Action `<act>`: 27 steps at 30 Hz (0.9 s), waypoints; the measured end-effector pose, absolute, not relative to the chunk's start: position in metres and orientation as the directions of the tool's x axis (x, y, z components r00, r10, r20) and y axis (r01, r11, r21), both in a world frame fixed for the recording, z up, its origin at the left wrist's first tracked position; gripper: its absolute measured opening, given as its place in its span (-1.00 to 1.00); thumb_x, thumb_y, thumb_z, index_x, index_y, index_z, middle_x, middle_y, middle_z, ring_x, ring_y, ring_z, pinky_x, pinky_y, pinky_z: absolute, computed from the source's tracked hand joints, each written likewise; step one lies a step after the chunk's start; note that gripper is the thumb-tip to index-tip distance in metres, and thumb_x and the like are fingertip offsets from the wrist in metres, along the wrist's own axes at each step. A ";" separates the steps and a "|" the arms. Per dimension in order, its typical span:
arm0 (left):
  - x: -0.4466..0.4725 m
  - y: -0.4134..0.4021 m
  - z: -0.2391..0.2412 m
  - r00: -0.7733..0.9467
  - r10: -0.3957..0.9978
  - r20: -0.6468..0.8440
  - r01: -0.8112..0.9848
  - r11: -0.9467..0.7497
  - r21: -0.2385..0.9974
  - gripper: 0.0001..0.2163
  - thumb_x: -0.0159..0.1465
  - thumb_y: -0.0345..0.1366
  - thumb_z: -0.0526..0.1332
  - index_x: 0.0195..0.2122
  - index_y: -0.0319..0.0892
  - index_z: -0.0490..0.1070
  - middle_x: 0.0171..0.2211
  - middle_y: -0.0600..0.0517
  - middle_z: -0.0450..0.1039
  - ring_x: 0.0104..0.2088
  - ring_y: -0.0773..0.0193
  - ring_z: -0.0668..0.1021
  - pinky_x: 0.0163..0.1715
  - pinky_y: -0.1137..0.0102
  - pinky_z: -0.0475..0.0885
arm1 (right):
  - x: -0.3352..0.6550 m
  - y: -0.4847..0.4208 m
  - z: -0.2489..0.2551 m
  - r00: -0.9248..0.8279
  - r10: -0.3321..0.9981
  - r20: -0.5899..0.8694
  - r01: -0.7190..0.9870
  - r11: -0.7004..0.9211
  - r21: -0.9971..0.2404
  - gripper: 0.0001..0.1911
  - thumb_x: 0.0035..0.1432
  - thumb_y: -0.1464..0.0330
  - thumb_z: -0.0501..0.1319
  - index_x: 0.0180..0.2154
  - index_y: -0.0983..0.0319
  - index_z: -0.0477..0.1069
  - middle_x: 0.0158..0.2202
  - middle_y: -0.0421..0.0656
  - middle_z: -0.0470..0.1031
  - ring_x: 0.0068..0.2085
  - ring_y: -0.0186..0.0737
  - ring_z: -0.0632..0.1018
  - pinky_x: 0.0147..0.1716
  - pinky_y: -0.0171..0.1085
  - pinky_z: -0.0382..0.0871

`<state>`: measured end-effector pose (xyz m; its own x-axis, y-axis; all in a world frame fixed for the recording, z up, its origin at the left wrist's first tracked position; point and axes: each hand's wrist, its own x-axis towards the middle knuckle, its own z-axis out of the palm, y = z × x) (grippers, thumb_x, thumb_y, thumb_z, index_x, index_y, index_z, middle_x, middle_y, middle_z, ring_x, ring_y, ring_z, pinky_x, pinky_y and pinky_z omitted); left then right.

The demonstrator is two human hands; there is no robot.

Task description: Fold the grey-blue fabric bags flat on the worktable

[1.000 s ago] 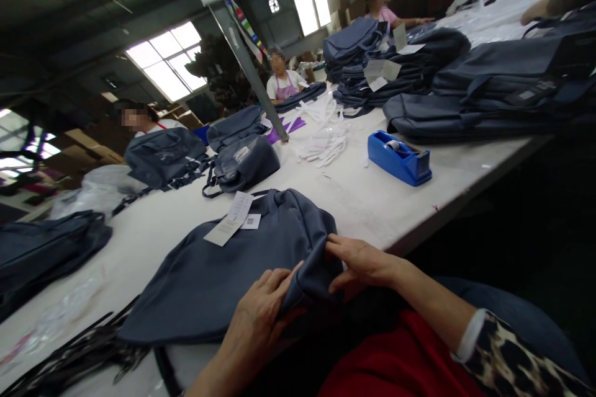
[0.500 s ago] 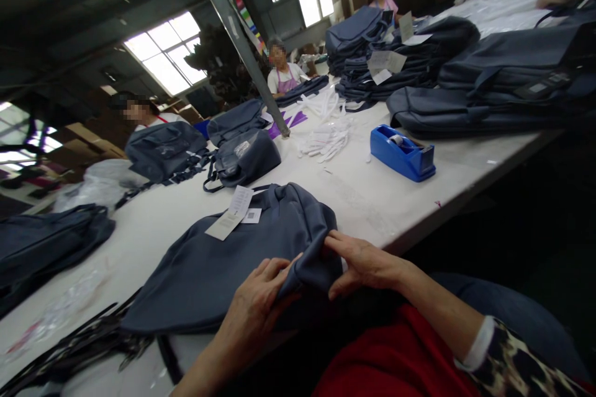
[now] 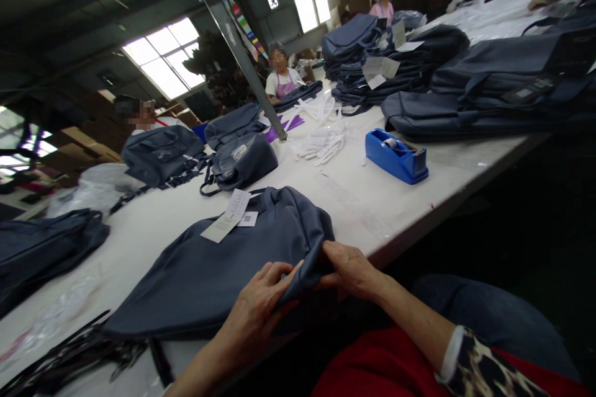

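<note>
A dark blue backpack (image 3: 209, 279) lies across the front of the white table, its top handle pointing away from me. Paper hang tags (image 3: 228, 217) rest on its upper face. My left hand (image 3: 263, 298) is closed on the near side edge, thumb on top and fingers partly hidden by the fabric. Just right of it, my right hand (image 3: 349, 268) pinches the same folded edge near the table's rim. The fingertips of both hands are partly tucked behind the cloth.
A blue tape dispenser (image 3: 395, 155) stands beyond my right hand. Stacked dark blue bags (image 3: 447, 115) fill the back right. White strips (image 3: 321, 139) lie near a metal post (image 3: 246, 68). Black straps (image 3: 79, 353) are at front left. Several people sit across the table (image 3: 153, 223).
My right hand has moved slightly left and its thumb has drawn in against the backpack's edge. The left hand keeps its hold. The view has shifted slightly.
</note>
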<state>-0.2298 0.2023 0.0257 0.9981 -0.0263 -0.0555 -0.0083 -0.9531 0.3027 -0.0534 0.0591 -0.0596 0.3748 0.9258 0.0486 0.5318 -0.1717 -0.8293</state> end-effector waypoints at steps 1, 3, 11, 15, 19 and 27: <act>-0.232 0.200 0.019 0.999 -0.025 -0.047 -0.012 -0.962 0.271 -0.51 0.41 -0.30 0.04 0.36 0.04 0.06 0.00 -0.08 0.37 -0.08 0.11 0.44 -0.05 0.25 0.42 | -0.057 0.061 -0.062 0.387 0.922 0.026 0.530 -0.200 -0.824 -0.66 0.00 0.22 0.43 -0.22 0.18 0.41 -0.26 -0.19 0.52 -0.26 -0.19 0.52 -0.34 -0.33 0.25; -0.239 0.195 0.002 1.000 0.005 0.002 0.005 -0.982 0.191 -0.43 0.36 -0.38 0.05 0.38 0.04 0.00 0.01 -0.08 0.37 -0.10 0.08 0.44 -0.05 0.20 0.42 | -0.065 0.062 -0.067 0.403 0.915 -0.003 0.532 -0.237 -0.813 -0.77 0.06 0.27 0.37 -0.24 0.18 0.44 -0.34 -0.18 0.54 -0.31 -0.17 0.55 -0.39 -0.33 0.21; -0.282 0.180 -0.078 0.943 0.169 0.288 0.136 -0.982 0.129 -0.41 0.36 -0.34 0.09 0.40 -0.02 -0.05 0.11 -0.14 0.28 0.04 0.03 0.39 0.00 0.21 0.45 | -0.084 0.059 -0.075 0.459 0.888 0.024 0.559 -0.268 -0.785 -0.73 0.12 0.33 0.25 -0.09 0.11 0.42 -0.29 -0.14 0.59 -0.25 -0.11 0.59 -0.37 -0.29 0.14; -0.282 0.183 -0.110 0.897 0.109 0.428 0.117 -0.993 0.008 -0.32 0.36 -0.14 0.17 0.41 -0.12 -0.13 0.08 -0.19 0.32 0.03 -0.01 0.42 0.00 0.17 0.47 | -0.081 0.057 -0.074 0.469 0.883 0.010 0.535 -0.275 -0.799 -0.78 0.09 0.38 0.25 -0.16 0.16 0.43 -0.35 -0.14 0.57 -0.31 -0.13 0.56 -0.38 -0.29 0.14; -0.277 0.186 -0.120 0.862 0.019 0.506 0.081 -0.992 -0.101 -0.39 0.41 -0.22 0.09 0.41 -0.18 -0.13 0.01 -0.19 0.40 -0.03 0.07 0.48 -0.07 0.27 0.47 | -0.048 0.055 -0.065 0.406 0.914 0.005 0.482 -0.209 -0.851 -0.91 0.01 0.38 0.31 -0.37 0.19 0.43 -0.45 -0.24 0.50 -0.41 -0.26 0.49 -0.44 -0.34 0.17; -0.280 0.193 -0.120 0.878 -0.002 0.479 0.058 -0.992 -0.111 -0.44 0.43 -0.28 0.03 0.41 -0.26 -0.12 0.03 -0.20 0.38 -0.01 0.07 0.45 -0.02 0.28 0.44 | 0.024 0.102 -0.056 0.452 0.881 0.141 0.397 -0.057 -0.916 -0.76 0.11 0.17 0.30 -0.23 0.17 0.43 -0.42 -0.30 0.37 -0.42 -0.34 0.33 -0.35 -0.31 0.21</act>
<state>-0.2796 0.1926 -0.1203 0.8775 -0.0023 0.4795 0.0580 -0.9922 -0.1108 0.0236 0.1022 -0.0562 0.4523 0.8807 0.1409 0.3973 -0.0575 -0.9159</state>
